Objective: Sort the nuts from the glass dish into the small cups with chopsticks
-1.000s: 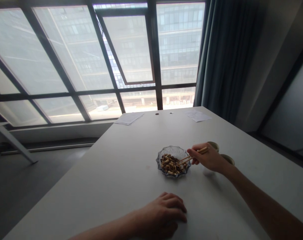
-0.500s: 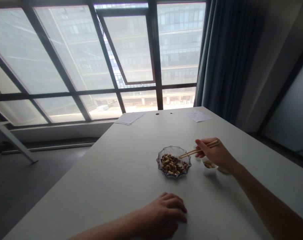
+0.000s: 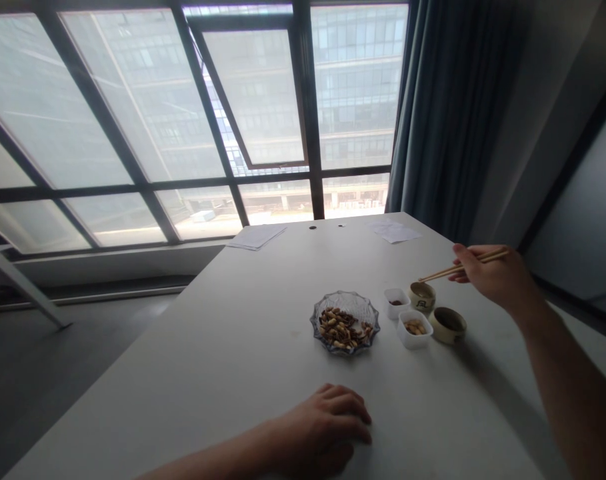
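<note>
My right hand [image 3: 493, 270] is closed around a pair of wooden chopsticks [image 3: 445, 272]. Their tips hover over the rim of a small round cup with a dark character [image 3: 423, 297]; whether they pinch anything is too small to tell. My left hand [image 3: 335, 423] rests on the table, fingers loosely bent and apart, holding nothing. Beyond it stands a scalloped glass bowl [image 3: 365, 305] with mixed nuts and seeds [image 3: 340, 328]. Two square white plastic cups sit to the bowl's right: one [image 3: 415, 340] has pale nuts in it, the other [image 3: 396, 293] a few dark bits.
A wider beige pot [image 3: 449, 327] stands beside the nearer plastic cup. Paper sheets [image 3: 257, 237] lie at the table's far left corner, and more paper [image 3: 395, 231] at the far right. The white table [image 3: 223, 347] ends near the windows.
My right hand has moved right with the chopsticks, from over the glass bowl to the small round cup, uncovering the cups and pot. My left hand stays in place.
</note>
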The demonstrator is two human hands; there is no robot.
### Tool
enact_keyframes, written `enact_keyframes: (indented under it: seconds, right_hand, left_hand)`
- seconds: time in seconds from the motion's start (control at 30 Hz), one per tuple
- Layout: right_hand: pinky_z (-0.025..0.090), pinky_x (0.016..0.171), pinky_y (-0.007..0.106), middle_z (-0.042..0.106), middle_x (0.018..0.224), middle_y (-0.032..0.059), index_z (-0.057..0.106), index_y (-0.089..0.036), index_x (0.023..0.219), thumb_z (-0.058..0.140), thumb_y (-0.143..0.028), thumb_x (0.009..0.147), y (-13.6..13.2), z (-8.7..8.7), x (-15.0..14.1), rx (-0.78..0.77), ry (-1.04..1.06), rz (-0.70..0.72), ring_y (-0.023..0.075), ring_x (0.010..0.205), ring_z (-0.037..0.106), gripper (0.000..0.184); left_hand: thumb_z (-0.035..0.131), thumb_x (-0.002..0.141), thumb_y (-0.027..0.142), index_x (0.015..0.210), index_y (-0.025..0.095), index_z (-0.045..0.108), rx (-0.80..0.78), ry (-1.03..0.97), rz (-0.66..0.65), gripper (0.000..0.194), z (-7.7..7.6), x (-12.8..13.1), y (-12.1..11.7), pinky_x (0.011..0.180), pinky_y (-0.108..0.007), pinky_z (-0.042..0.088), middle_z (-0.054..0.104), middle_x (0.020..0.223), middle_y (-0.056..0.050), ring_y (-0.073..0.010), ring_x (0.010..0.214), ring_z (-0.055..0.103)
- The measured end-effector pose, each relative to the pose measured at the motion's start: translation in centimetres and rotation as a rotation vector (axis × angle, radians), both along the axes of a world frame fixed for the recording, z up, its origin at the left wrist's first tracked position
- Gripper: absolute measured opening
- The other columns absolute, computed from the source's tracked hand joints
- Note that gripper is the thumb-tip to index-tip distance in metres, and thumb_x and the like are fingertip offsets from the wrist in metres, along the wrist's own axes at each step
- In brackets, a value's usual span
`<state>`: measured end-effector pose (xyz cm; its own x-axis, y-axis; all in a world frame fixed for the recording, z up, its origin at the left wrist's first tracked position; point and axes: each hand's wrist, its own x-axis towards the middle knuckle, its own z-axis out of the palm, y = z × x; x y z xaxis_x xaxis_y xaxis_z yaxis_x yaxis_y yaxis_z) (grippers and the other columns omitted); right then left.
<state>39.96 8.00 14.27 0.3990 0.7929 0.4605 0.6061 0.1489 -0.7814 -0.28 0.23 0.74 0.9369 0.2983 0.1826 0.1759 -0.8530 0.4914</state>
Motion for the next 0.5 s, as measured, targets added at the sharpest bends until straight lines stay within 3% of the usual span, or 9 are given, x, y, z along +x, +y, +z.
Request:
enact_keyframes:
  seconds: [0.17, 0.27, 0.4, 0.5]
  right_hand:
    - [0.063, 0.049, 0.031, 0.077, 0.062, 0.0071, 0.071, -0.022, 0.071, 0.072, -0.048, 0.098, 0.3, -0.4, 0.3, 0.001, -0.144, -0.018, 0.0277, 0.059, 0.080, 0.037]
    - [0.063, 0.048, 0.030, 0.076, 0.062, 0.0076, 0.072, -0.021, 0.074, 0.072, -0.056, 0.097, 0.0, -0.1, -0.4, 0.052, -0.075, -0.013, 0.0270, 0.057, 0.079, 0.042]
    - [0.065, 0.049, 0.030, 0.078, 0.069, 0.0091, 0.075, -0.017, 0.081, 0.077, -0.071, 0.087, -0.3, -0.2, -2.5, 0.133, 0.142, 0.140, 0.0255, 0.057, 0.079, 0.054]
    - [0.066, 0.053, 0.030, 0.080, 0.072, 0.0099, 0.078, -0.017, 0.083, 0.076, -0.072, 0.087, -0.5, -1.0, -5.0, 0.085, 0.201, 0.311, 0.0257, 0.060, 0.080, 0.055]
  left_hand:
    - [0.065, 0.092, 0.014, 0.130, 0.028, 0.064, -0.006, -0.010, 0.001, 0.040, -0.1, -0.1, -0.1, 0.121, -0.040, 0.043, 0.069, 0.137, -0.007, -0.0252, 0.136, 0.059]
    - [0.065, 0.094, 0.015, 0.131, 0.028, 0.064, -0.013, -0.014, -0.001, 0.039, -0.1, -0.1, 0.0, 0.121, -0.040, 0.042, 0.069, 0.137, -0.007, -0.0253, 0.137, 0.059]
    - [0.064, 0.095, 0.015, 0.132, 0.027, 0.063, -0.015, 0.005, -0.011, 0.039, 0.0, -0.1, 0.0, 0.121, -0.043, 0.042, 0.068, 0.138, -0.008, -0.0267, 0.138, 0.059]
    - [0.064, 0.093, 0.015, 0.131, 0.028, 0.062, 0.000, -0.003, -0.008, 0.040, 0.0, 0.0, 0.0, 0.120, -0.042, 0.043, 0.069, 0.137, -0.007, -0.0264, 0.137, 0.059]
